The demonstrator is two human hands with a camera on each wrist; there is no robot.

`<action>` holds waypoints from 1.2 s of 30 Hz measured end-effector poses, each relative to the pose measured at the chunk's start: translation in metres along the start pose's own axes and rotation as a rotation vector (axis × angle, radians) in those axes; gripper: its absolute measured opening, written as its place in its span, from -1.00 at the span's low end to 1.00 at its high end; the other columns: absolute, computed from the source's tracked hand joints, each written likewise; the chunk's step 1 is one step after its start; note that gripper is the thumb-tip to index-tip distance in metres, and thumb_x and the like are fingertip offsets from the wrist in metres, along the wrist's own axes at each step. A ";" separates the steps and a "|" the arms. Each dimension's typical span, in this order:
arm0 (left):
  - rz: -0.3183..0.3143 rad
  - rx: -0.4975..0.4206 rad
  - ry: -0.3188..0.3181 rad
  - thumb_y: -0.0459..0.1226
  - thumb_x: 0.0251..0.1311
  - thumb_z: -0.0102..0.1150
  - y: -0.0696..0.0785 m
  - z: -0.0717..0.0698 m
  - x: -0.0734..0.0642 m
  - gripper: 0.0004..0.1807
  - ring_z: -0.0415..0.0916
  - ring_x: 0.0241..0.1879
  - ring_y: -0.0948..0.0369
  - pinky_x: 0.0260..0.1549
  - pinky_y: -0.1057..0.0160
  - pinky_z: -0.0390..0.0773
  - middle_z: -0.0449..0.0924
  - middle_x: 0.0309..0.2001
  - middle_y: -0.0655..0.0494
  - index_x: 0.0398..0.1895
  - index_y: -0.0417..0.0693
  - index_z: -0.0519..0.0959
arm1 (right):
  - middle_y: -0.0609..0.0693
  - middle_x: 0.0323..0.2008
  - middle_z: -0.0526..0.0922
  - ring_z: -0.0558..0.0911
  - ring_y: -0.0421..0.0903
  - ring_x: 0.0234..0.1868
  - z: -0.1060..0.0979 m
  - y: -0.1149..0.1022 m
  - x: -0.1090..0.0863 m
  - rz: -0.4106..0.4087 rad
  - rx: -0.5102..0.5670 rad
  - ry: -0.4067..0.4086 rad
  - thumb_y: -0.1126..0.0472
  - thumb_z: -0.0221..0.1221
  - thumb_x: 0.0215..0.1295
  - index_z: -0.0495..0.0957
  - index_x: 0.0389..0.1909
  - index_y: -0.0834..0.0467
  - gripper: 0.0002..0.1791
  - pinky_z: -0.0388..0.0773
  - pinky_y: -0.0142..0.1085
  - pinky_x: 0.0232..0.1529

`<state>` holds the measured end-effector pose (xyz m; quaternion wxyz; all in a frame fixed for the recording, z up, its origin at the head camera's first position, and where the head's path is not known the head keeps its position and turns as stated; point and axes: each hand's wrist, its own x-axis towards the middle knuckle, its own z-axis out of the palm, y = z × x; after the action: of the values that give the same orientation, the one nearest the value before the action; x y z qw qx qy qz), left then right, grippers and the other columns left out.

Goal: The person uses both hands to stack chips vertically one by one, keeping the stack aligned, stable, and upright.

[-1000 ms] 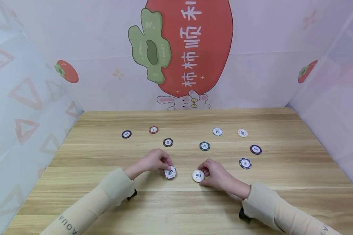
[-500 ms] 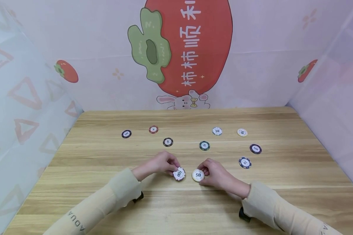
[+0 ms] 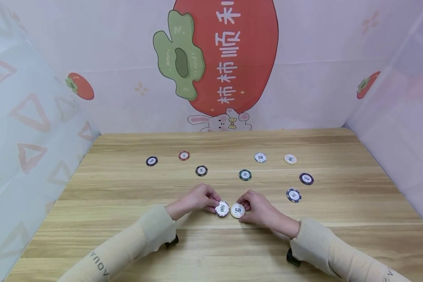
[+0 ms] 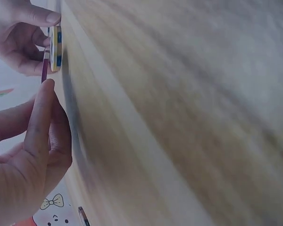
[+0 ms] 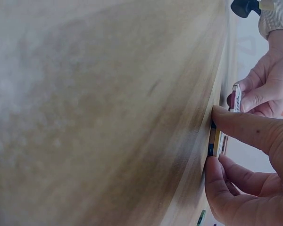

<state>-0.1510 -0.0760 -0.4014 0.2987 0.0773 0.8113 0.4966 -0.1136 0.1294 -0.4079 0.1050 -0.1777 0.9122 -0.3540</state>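
My left hand pinches a white-faced poker chip marked 500. Its edge shows purple in the right wrist view, where the chip stands tilted off the table. Just right of it, my right hand has thumb and fingers around a short stack of poker chips with a cream 50 chip on top. Blue and yellow edges of that stack show in the left wrist view, close to the tabletop. In the head view the 500 chip's edge is right beside the stack.
Single chips lie farther back on the wooden table: purple, red, black, green, light blue, cream, another purple and dark blue. Printed cloth walls enclose the table's back and sides.
My left hand has moved right with the 500 chip, from a clear gap to right beside the stack. My right hand and its stack have stayed in place.
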 end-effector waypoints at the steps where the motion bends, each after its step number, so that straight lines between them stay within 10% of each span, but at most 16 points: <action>1: -0.001 -0.007 0.000 -0.55 0.04 0.13 0.001 0.001 0.000 -0.84 0.51 -0.57 0.28 -0.44 0.32 0.58 0.57 -0.42 -0.08 -0.27 -0.44 0.55 | -0.06 -0.39 0.43 0.43 -0.18 -0.37 0.000 0.000 0.000 0.000 -0.002 0.000 0.38 0.40 -0.25 0.54 -0.29 0.27 -0.61 0.41 -0.44 -0.36; 36: 0.050 0.092 0.058 -0.49 0.01 0.20 0.013 0.028 0.008 -0.92 0.55 -0.55 0.25 -0.52 0.38 0.56 0.60 -0.49 -0.05 -0.40 -0.39 0.60 | -0.06 -0.39 0.44 0.44 -0.19 -0.37 0.001 0.004 0.001 -0.002 0.012 0.004 0.37 0.41 -0.27 0.54 -0.29 0.26 -0.59 0.43 -0.45 -0.37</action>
<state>-0.1435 -0.0450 -0.4031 0.2586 0.0965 0.8395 0.4680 -0.1149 0.1311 -0.4115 0.1036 -0.1772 0.9102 -0.3599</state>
